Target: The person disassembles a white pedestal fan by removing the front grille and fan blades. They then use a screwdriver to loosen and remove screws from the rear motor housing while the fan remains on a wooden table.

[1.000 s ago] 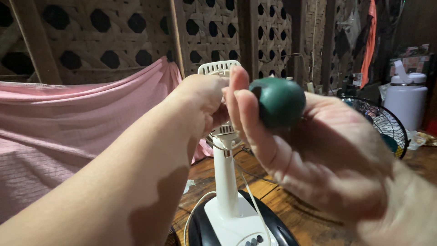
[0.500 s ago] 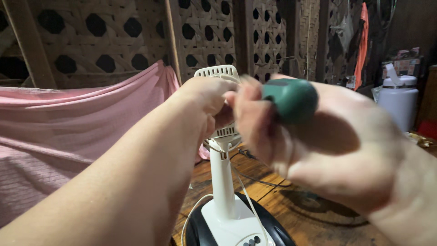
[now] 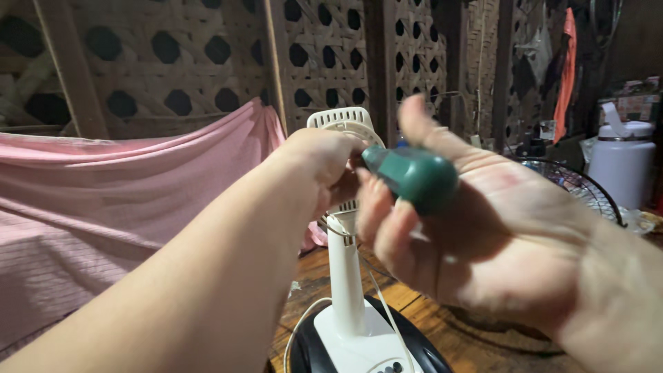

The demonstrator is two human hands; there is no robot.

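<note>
The right hand holds a screwdriver by its green handle, the bulb-shaped grip lying across the fingers with the thumb raised above it; the fingers curl loosely around it rather than clamping, and the palm faces the camera. The handle looks like smooth hard plastic, light and stiff, probably a bit slippery, so it is best taken around its fat middle, where the fingers already wrap it. Its narrow end points left toward the fan motor; the shaft and tip are hidden behind the left hand, so I cannot tell whether the tip is seated in anything. The left hand is closed around the white motor housing, bracing it at the top of the white stand; exactly what its fingers pinch is hidden. The housing is vented rigid plastic, likely light and somewhat brittle, better held by the body than by the thin grille ribs. The screwdriver sits just right of the left hand, nearly touching it, at the height of the housing. Below, the stand rises from a dark base on a wooden table, with a white cord looping beside it. A pink cloth hangs at left, a wire fan guard and a white jug stand at right.
</note>
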